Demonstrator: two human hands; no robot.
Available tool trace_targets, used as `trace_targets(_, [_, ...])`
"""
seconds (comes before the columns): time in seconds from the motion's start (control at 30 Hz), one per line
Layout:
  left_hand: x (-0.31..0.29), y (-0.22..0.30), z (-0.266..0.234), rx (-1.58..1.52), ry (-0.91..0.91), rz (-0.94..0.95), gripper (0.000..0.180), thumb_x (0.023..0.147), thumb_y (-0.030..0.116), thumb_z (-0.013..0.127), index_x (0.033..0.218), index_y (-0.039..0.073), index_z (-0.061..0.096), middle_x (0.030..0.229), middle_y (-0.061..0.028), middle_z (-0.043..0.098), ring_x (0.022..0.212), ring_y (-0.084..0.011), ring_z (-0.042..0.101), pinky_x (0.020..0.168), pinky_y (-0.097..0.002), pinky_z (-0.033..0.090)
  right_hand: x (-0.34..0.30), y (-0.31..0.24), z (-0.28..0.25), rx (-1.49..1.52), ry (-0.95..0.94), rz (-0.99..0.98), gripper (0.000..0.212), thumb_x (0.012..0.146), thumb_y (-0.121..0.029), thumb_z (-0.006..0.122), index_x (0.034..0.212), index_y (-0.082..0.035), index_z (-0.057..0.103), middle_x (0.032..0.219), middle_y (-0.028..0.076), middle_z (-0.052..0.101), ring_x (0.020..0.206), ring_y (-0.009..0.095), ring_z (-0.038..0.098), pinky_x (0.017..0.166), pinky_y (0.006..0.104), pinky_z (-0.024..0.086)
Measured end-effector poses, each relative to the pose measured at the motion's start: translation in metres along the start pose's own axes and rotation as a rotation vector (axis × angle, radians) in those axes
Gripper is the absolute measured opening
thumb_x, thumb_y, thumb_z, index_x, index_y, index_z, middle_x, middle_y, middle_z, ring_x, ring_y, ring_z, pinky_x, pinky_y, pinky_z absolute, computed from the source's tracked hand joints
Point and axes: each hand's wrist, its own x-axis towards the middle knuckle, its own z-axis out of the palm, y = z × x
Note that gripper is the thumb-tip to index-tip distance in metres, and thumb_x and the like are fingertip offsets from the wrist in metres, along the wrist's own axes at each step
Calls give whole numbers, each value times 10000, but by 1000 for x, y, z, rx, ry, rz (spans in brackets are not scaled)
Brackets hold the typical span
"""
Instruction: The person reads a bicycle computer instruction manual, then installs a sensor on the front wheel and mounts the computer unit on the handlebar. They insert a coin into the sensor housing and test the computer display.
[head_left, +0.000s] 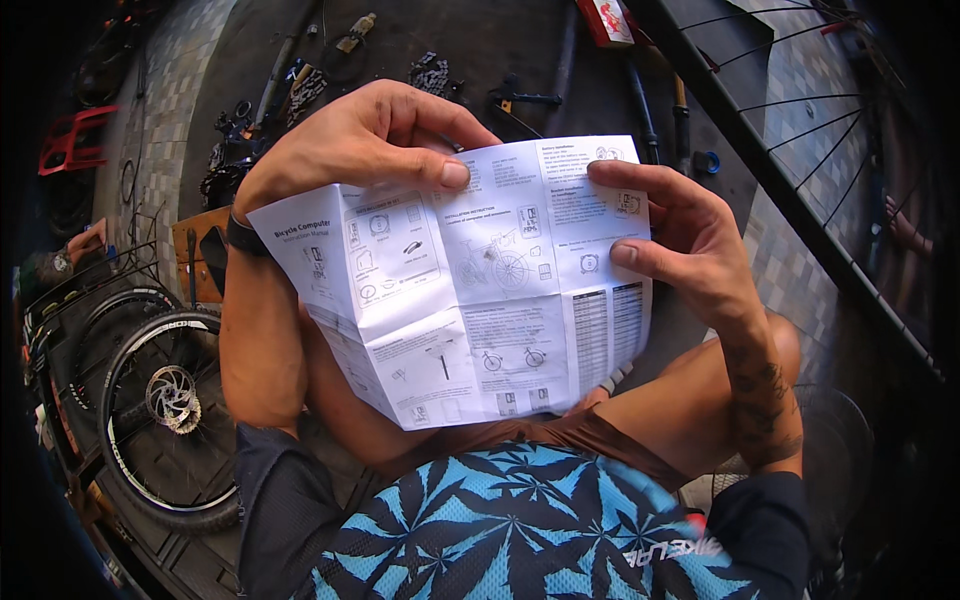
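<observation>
1. White, creased paper formed the large rectangular instruction sheet (500,300), held up above the person's brown shorts (590,432), its panels showing line drawings and text.
2. The left hand (375,135) gripped its top edge, thumb across the printed face, with some fingers hidden; a black wristband (246,237) circled that wrist.
3. The right hand (690,225) gripped the right edge, thumb and forefinger over the printed face.
4. Unfolding looked nearly complete: many panels were spread into view, but the creases stood out and the left panel angled away, so only flattening seemed left. How much had been read could not be told.
5. Beyond the top edge, a heap of dark, chain-like metal links (428,76) lay loose on a dark grey mat (500,40), apart from a red-and-white box (607,22).
6. At left was a black-tyred bicycle wheel (128,475) with a silver disc rotor (172,395); at upper right, a black wheel rim (720,96) crossed the view.
</observation>
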Motion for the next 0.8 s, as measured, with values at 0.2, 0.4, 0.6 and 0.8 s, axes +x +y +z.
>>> trace_targets(0.2, [2, -8, -8, 29, -58, 29, 495, 923, 184, 845, 1313, -86, 704, 1159, -200, 780, 1041, -225, 765, 958, -343, 608, -4, 5, 4, -58, -17, -32, 664, 874, -21, 846, 1490, -4, 598, 1497, 139, 629, 1312, 229, 627, 1138, 402, 531])
trace_targets(0.4, [0, -12, -11, 22, -61, 70, 481, 931, 181, 835, 1314, -80, 704, 1163, -199, 779, 1046, -227, 765, 961, -348, 610, -1, 7, 5, -76, -21, -65, 659, 883, 9, 826, 1498, 0, 587, 1507, 139, 624, 1308, 216, 626, 1134, 393, 538])
trace_targets(0.6, [2, -14, -14, 68, -66, 86, 459, 942, 167, 822, 1320, -65, 706, 1177, -194, 776, 1057, -226, 764, 964, -351, 612, 1, 8, 4, -96, -10, -91, 663, 869, 10, 836, 1488, 1, 599, 1494, 146, 636, 1321, 225, 624, 1145, 404, 526])
trace_targets(0.8, [2, -13, -10, 61, -77, 76, 452, 944, 153, 816, 1325, -62, 704, 1173, -196, 777, 1061, -224, 764, 965, -350, 612, -3, 8, 5, -92, -4, -74, 657, 869, 18, 829, 1484, 8, 599, 1493, 154, 635, 1328, 231, 621, 1148, 407, 522])
